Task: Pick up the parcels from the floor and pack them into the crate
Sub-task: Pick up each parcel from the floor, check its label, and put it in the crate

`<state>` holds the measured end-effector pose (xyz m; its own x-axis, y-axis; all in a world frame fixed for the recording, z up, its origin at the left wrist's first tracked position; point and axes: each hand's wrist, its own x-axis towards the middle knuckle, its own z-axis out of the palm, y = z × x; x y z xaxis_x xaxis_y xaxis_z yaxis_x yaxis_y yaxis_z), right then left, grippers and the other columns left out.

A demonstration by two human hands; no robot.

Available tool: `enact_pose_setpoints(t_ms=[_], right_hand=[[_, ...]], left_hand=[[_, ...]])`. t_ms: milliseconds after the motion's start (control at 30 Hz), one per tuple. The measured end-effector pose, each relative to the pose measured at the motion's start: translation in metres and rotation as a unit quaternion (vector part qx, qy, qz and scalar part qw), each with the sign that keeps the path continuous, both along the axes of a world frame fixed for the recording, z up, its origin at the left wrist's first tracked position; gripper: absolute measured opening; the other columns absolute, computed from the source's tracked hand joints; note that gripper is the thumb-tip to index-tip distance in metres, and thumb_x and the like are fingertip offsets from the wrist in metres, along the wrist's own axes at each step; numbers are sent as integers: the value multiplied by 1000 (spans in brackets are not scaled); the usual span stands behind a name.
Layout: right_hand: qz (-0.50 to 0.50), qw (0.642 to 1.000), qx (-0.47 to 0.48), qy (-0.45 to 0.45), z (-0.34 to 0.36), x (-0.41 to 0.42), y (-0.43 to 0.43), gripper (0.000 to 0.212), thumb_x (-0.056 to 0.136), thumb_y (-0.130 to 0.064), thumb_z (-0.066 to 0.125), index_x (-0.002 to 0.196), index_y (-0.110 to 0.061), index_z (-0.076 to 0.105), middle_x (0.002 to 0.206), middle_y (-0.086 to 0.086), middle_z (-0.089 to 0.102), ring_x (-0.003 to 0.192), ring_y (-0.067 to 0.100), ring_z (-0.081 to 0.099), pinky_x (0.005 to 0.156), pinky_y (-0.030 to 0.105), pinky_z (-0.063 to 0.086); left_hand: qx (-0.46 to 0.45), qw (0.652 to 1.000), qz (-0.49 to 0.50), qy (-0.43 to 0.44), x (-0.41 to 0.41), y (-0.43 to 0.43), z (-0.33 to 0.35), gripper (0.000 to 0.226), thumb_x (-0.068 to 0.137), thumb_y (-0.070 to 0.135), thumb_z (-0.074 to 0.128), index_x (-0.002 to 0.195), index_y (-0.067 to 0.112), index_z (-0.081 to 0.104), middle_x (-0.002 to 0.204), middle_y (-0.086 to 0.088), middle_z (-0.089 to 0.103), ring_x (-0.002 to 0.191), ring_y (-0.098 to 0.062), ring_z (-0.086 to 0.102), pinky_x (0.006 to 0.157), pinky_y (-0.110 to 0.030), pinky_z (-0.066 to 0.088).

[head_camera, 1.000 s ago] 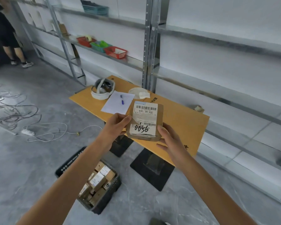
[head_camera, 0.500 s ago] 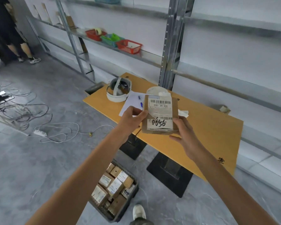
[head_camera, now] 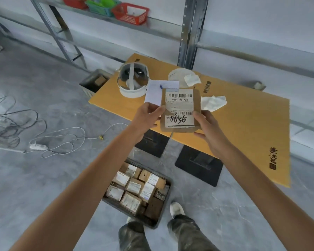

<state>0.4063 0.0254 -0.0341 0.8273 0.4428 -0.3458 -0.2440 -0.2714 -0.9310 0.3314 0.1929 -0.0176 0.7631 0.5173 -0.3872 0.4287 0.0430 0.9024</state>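
I hold a flat brown parcel (head_camera: 180,109) with a white barcode label and handwritten digits up in front of me, above the near edge of the yellow table (head_camera: 243,120). My left hand (head_camera: 147,116) pinches its left edge with thumb and fingers. My right hand (head_camera: 208,129) grips its lower right corner. Below, on the floor between my feet and the table bases, stands a dark crate (head_camera: 164,212) filled with several labelled brown parcels (head_camera: 134,187).
On the table lie a white headset (head_camera: 132,80), a sheet of paper (head_camera: 154,93), a tape roll (head_camera: 179,77) and crumpled tissue (head_camera: 213,103). A grey bin (head_camera: 94,82) sits beside the table. Cables (head_camera: 34,131) trail over the floor at left. Metal shelving (head_camera: 190,33) with coloured baskets (head_camera: 130,13) runs behind.
My view has tilted down and moved closer to the table, so the crate and my feet now show below. Both hands keep the same hold on the parcel.
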Motion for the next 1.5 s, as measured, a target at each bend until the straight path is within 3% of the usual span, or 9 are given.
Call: enact_pose_setpoints(t_ms=[300, 433, 600, 767, 900, 1167, 1233, 1367, 1500], right_hand=[[-102, 991, -81, -29, -59, -82, 38, 39, 94, -32, 53, 130, -22, 43, 109, 1, 66, 95, 12, 65, 76, 29, 54], [-124, 983, -133, 11, -105, -113, 47, 47, 91, -28, 59, 133, -17, 42, 113, 1, 63, 100, 18, 64, 86, 43, 55], [-105, 966, -224, 79, -189, -147, 54, 39, 91, -18, 59, 126, -12, 43, 116, 6, 62, 92, 18, 62, 78, 34, 58], [-19, 939, -305, 159, -297, -205, 65, 61, 91, -13, 56, 141, -15, 21, 124, 8, 60, 93, 22, 66, 72, 32, 59], [45, 908, -354, 222, -364, -241, 74, 75, 93, -13, 49, 149, -16, -2, 134, 3, 55, 108, 23, 63, 80, 25, 55], [5, 902, -355, 247, -519, -229, 75, 58, 91, -15, 57, 139, -18, 25, 134, 3, 55, 112, 20, 61, 68, 16, 54], [36, 893, -382, 236, -554, -218, 72, 54, 92, -16, 55, 138, -15, 28, 133, 6, 56, 110, 21, 62, 60, 11, 50], [178, 874, -427, 147, -613, -199, 69, 63, 92, -18, 56, 146, -17, 23, 132, 8, 53, 114, 22, 57, 80, 24, 50], [309, 841, -438, 71, -661, -201, 69, 67, 93, -17, 55, 148, -21, 17, 133, 10, 48, 121, 24, 49, 95, 33, 45]], left_hand=[[-37, 986, -157, 47, -32, 61, -47, 34, 91, 21, 59, 122, 18, 45, 114, -3, 62, 108, -22, 61, 94, -44, 50], [-40, 964, -240, 105, -45, 71, -103, 35, 95, 16, 51, 129, 19, 47, 116, -3, 59, 106, -21, 58, 90, -43, 52], [-21, 943, -274, 188, -69, 72, -207, 32, 92, 12, 53, 124, 14, 53, 118, -4, 59, 101, -24, 61, 84, -43, 53], [37, 927, -242, 284, -127, 58, -318, 15, 92, 15, 54, 106, 14, 58, 102, -4, 68, 83, -15, 65, 57, -17, 49], [5, 916, -195, 351, -181, 42, -399, 15, 90, 8, 53, 102, 15, 59, 103, -4, 69, 82, -14, 64, 65, -23, 54], [-44, 895, -226, 382, -192, 30, -545, 28, 93, 13, 46, 121, 13, 46, 112, -3, 64, 83, -13, 60, 52, -14, 46], [-80, 888, -213, 398, -188, 25, -578, 34, 90, 14, 53, 121, 10, 40, 112, -4, 62, 84, -13, 58, 50, -15, 45], [-145, 881, -156, 422, -191, 10, -643, 61, 88, 8, 53, 138, 13, 18, 124, -13, 57, 100, -26, 63, 57, -24, 54], [-166, 874, -134, 436, -205, -2, -693, 49, 95, 9, 44, 138, 15, 19, 133, -15, 52, 108, -31, 61, 55, -22, 52]])
